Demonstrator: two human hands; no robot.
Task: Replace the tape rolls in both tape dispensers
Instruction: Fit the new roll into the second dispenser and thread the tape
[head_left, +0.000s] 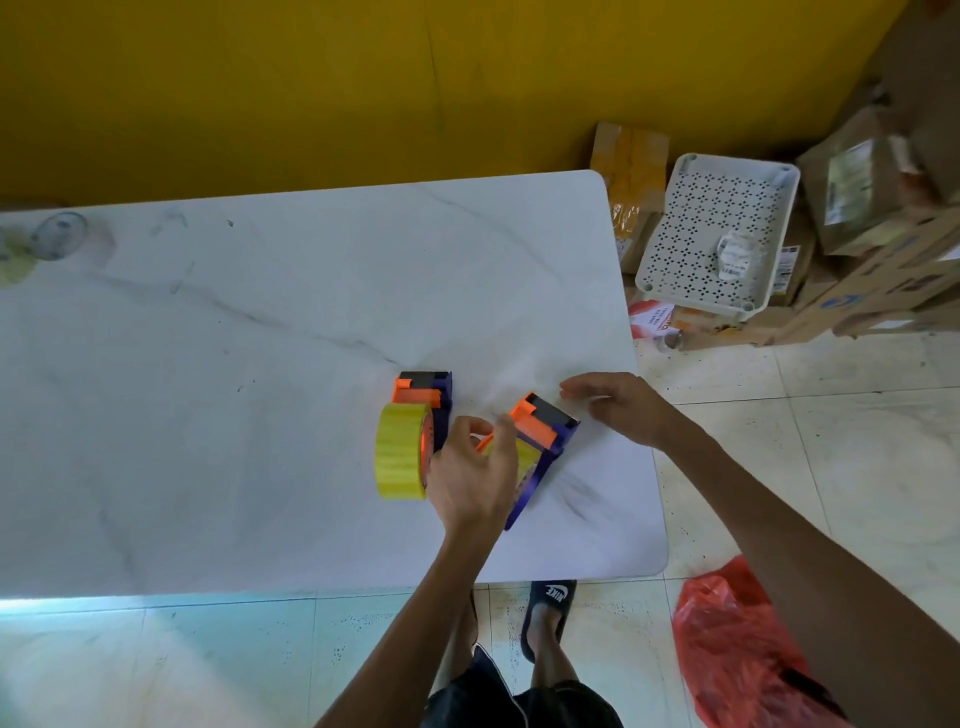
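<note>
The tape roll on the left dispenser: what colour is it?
Yellow. The tape roll sits on the purple-and-orange left dispenser, clearest in the head view.

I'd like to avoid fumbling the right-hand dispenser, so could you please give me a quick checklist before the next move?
1. Left dispenser carries a yellow tape roll: ok.
2. Right dispenser rests on the table, well in from the edge: ok.
3. Left hand is on the roll at the right dispenser: ok, though the fingers hide whether the roll is seated.
4. Right hand steadies the right dispenser: not ok; it is open beside the cutter end, apparently not gripping.
5. Tape end threaded to the cutter: cannot tell.
</note>
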